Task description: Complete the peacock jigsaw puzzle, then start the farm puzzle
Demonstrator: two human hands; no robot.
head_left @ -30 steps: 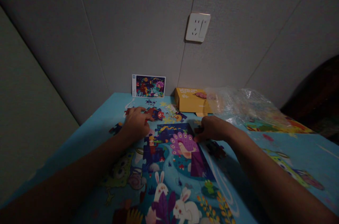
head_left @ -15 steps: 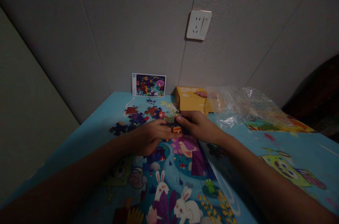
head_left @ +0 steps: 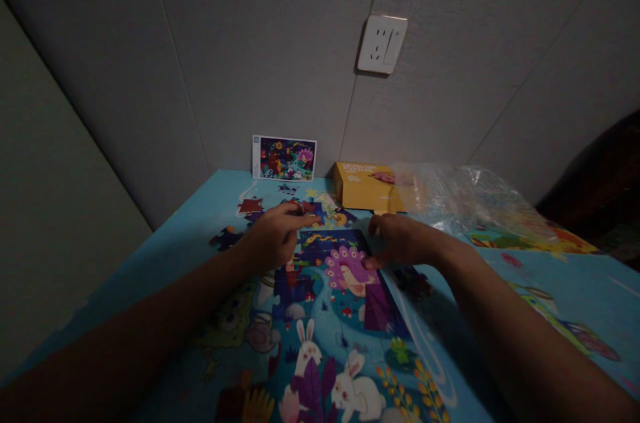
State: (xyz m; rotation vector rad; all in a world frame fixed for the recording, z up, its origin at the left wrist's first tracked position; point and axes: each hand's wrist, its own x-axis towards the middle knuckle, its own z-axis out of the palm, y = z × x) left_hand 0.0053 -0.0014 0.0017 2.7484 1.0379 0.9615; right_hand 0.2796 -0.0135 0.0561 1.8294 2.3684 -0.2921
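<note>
The left hand (head_left: 270, 236) has its fingers stretched out over the top left corner of the puzzle (head_left: 325, 306). I cannot tell if they are pinching a piece, because it is dark there and the hand hides what is under it. The right hand (head_left: 407, 241) is at the other side, by the pink peacock. Its thumb and pointing finger are spread, with a gap between them. The thumb is at the puzzle's edge, perhaps to keep the joined part from sliding.

The puzzle lies flat between the two arms, with its rabbits nearest the person. It is the right way up for the person, so the picture looks easy to see. Its left side is bumpy where no pieces join it.

Past the left hand are loose pieces, like a brown piece (head_left: 250, 206) and a dark piece (head_left: 226, 238). They lie off to the side, maybe so they are close but not in the way. More dark pieces (head_left: 414, 282) sit under the right wrist.

At the back of the blue tabletop (head_left: 200, 210), a picture card (head_left: 285, 158) leans on the wall (head_left: 275, 43). It probably stands up so it can be seen over the hands. Beside it is a yellow box (head_left: 367, 186), with clear plastic (head_left: 465, 200) partly over it.
</note>
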